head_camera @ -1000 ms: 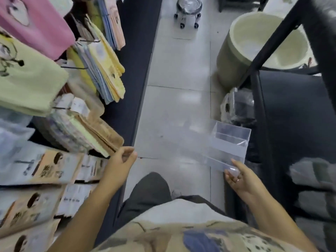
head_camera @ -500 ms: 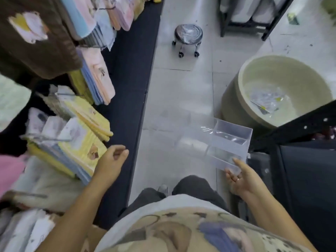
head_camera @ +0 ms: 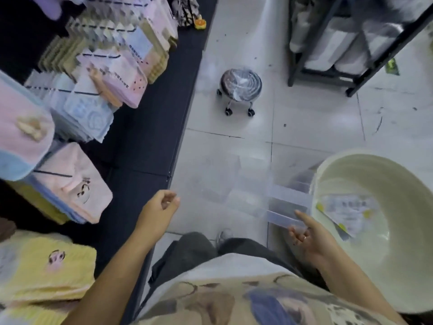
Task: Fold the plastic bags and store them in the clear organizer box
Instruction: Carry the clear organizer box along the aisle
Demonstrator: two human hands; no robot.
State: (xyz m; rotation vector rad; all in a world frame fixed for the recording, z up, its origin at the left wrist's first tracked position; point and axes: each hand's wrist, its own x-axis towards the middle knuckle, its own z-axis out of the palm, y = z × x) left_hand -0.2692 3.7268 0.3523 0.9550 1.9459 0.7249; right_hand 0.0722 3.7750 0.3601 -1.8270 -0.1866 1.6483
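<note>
One clear box (head_camera: 287, 202) is held up in the air over the floor (head_camera: 316, 118), just beside the rim of one pale basin (head_camera: 351, 165). One plastic bag (head_camera: 225, 184), seen only as a faint, blurred film, is spread leftwards from the box.

Two grips are counted. The box's near edge is met by the right grip (head_camera: 309, 240), which is turned palm up. Its forefinger is laid straight along that edge, its other fingers are curled, and the box is held there. The left grip (head_camera: 159, 207) is raised well apart from the box, at the far side of the film. Its thumb and fingertips are drawn together as in a pinch, but whether the bag's edge is caught between them cannot be told.

Printed packets (head_camera: 344, 207) are seen lying in the basin, too blurred to be counted. One wheeled stool (head_camera: 240, 84) is stood farther along the floor, and one black rack (head_camera: 295, 43) is placed beyond it to the right. Folded towels (head_camera: 77, 184) are stacked in several piles on the dark surface (head_camera: 150, 141) to the left.
</note>
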